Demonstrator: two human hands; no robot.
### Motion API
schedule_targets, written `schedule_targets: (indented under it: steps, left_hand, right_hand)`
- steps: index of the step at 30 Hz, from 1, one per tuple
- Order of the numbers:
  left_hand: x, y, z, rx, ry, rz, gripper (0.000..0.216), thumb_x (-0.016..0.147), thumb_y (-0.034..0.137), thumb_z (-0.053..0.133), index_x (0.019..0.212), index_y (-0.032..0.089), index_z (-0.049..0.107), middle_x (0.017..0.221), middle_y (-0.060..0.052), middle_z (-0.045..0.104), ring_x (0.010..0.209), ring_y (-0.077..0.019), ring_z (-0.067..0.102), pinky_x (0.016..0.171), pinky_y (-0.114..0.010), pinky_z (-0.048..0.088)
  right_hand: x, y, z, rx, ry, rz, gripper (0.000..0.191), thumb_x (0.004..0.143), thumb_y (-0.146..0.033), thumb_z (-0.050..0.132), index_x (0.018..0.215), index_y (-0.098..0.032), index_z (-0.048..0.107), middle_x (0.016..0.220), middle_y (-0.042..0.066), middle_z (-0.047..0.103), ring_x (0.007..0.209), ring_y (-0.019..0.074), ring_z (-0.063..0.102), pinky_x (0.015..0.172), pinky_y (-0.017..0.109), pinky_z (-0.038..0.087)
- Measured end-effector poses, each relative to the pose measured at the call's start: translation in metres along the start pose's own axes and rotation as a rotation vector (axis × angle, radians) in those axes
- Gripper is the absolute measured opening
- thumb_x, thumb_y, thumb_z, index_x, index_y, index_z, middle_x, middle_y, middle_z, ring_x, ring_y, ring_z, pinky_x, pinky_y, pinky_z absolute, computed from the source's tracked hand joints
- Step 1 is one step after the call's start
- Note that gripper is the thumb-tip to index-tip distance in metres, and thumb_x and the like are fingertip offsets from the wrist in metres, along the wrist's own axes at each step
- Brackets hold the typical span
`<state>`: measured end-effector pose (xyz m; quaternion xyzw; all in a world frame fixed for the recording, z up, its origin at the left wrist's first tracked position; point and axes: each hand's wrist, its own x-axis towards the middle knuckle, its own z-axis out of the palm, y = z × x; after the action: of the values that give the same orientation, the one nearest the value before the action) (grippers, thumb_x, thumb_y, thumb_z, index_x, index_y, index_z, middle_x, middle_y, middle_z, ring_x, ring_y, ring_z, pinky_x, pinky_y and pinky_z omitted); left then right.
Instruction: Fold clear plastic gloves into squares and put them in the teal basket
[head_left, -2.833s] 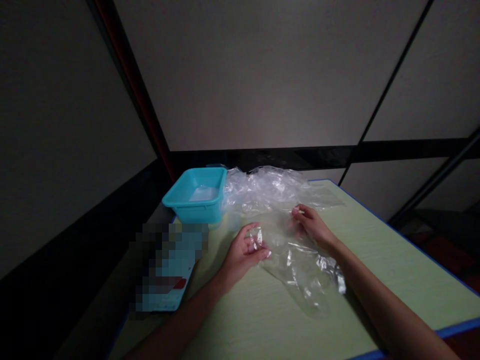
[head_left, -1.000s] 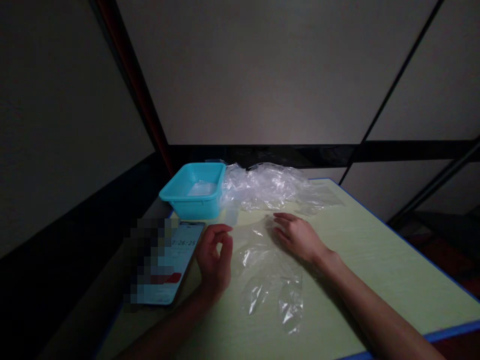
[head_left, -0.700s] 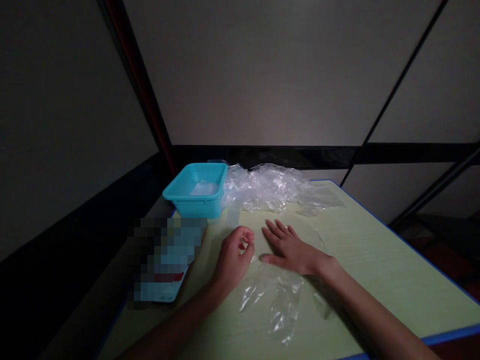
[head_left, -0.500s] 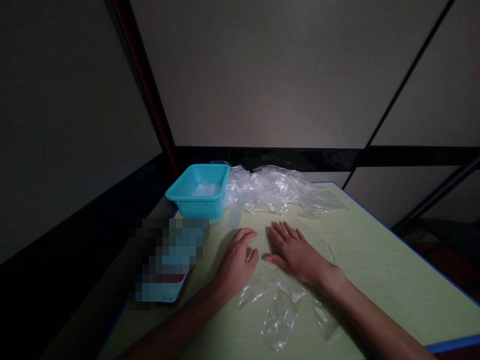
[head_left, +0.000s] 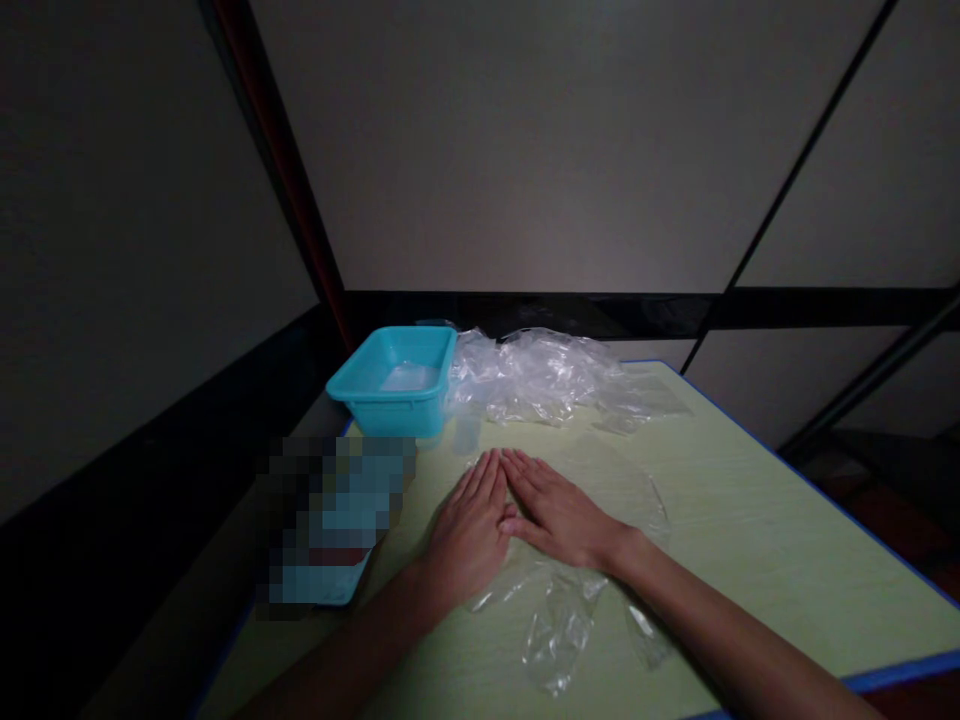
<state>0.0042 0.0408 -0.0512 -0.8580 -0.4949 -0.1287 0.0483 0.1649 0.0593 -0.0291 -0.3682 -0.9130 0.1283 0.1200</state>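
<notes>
The left hand and right hand are pressed flat, fingers outstretched, on an apparent clear plastic glove in front of the teal tub; the slick film could be creased if palms are slid.

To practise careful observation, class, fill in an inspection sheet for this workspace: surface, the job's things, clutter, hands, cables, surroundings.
Surface: pale green table, blue-edged.
Job's things: clear plastic piece lying flat, partly under both hands.
Clutter: teal tub at the far left corner; heap of clear plastic beside it; flat item at the left edge, obscured.
Hands: left hand and right hand open, palms down, side by side on the plastic.
Cables: nothing seen.
Surroundings: grey wall panels with dark framing.
</notes>
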Motion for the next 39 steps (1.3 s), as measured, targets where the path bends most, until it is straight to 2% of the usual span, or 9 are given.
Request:
schedule_targets:
  steps: [4, 10, 21, 27, 33, 39]
  left_hand:
    - [0.0, 0.0, 0.002, 0.081, -0.002, -0.001, 0.051, 0.085, 0.025, 0.033, 0.13, 0.002, 0.035, 0.139, -0.019, 0.032, 0.131, -0.0274, 0.022, 0.105, -0.042, 0.025]
    - [0.001, 0.004, -0.006, 0.112, -0.063, -0.028, 0.052, 0.084, 0.027, 0.036, 0.13, 0.002, 0.038, 0.14, -0.018, 0.03, 0.129, -0.0343, 0.023, 0.103, -0.046, 0.027]
    - [0.003, 0.008, -0.013, 0.111, -0.093, -0.04, 0.052, 0.088, 0.032, 0.031, 0.13, 0.003, 0.038, 0.14, -0.017, 0.031, 0.13, -0.0322, 0.023, 0.104, -0.045, 0.023]
    - [0.003, 0.002, -0.01, 0.139, -0.113, -0.037, 0.056, 0.089, 0.035, 0.033, 0.132, 0.0, 0.033, 0.14, -0.02, 0.027, 0.13, -0.0318, 0.022, 0.104, -0.044, 0.025]
    - [0.003, -0.001, -0.017, 0.146, -0.161, -0.047, 0.061, 0.09, 0.043, 0.03, 0.132, -0.001, 0.033, 0.14, -0.02, 0.027, 0.131, -0.0288, 0.022, 0.105, -0.042, 0.024]
    - [0.004, -0.008, -0.016, 0.133, -0.157, -0.145, 0.066, 0.089, 0.047, 0.029, 0.128, -0.005, 0.035, 0.138, -0.025, 0.029, 0.13, -0.0304, 0.024, 0.105, -0.045, 0.023]
  right_hand:
    - [-0.002, 0.004, 0.004, -0.038, 0.004, 0.034, 0.078, 0.085, -0.06, 0.028, 0.138, -0.002, 0.023, 0.144, 0.019, 0.018, 0.133, 0.0256, 0.012, 0.109, 0.042, 0.017]
    - [-0.006, 0.016, 0.004, -0.079, 0.01, 0.044, 0.077, 0.086, -0.061, 0.025, 0.139, -0.005, 0.022, 0.144, 0.017, 0.017, 0.134, 0.0231, 0.012, 0.109, 0.041, 0.016]
    - [-0.037, 0.09, -0.02, -0.209, 0.046, 0.285, 0.079, 0.085, -0.063, 0.022, 0.138, -0.004, 0.023, 0.143, 0.017, 0.022, 0.133, 0.0237, 0.017, 0.108, 0.042, 0.02]
    - [-0.038, 0.094, -0.018, -0.238, 0.053, 0.301, 0.081, 0.085, -0.064, 0.019, 0.138, -0.004, 0.024, 0.143, 0.016, 0.022, 0.133, 0.0232, 0.017, 0.108, 0.04, 0.019]
    - [-0.038, 0.095, -0.016, -0.247, 0.067, 0.308, 0.08, 0.084, -0.065, 0.019, 0.139, -0.007, 0.023, 0.144, 0.014, 0.021, 0.133, 0.0225, 0.016, 0.108, 0.039, 0.018]
    - [-0.043, 0.094, -0.017, -0.257, 0.061, 0.353, 0.083, 0.083, -0.066, 0.019, 0.139, -0.005, 0.022, 0.144, 0.014, 0.02, 0.133, 0.0232, 0.016, 0.108, 0.039, 0.018]
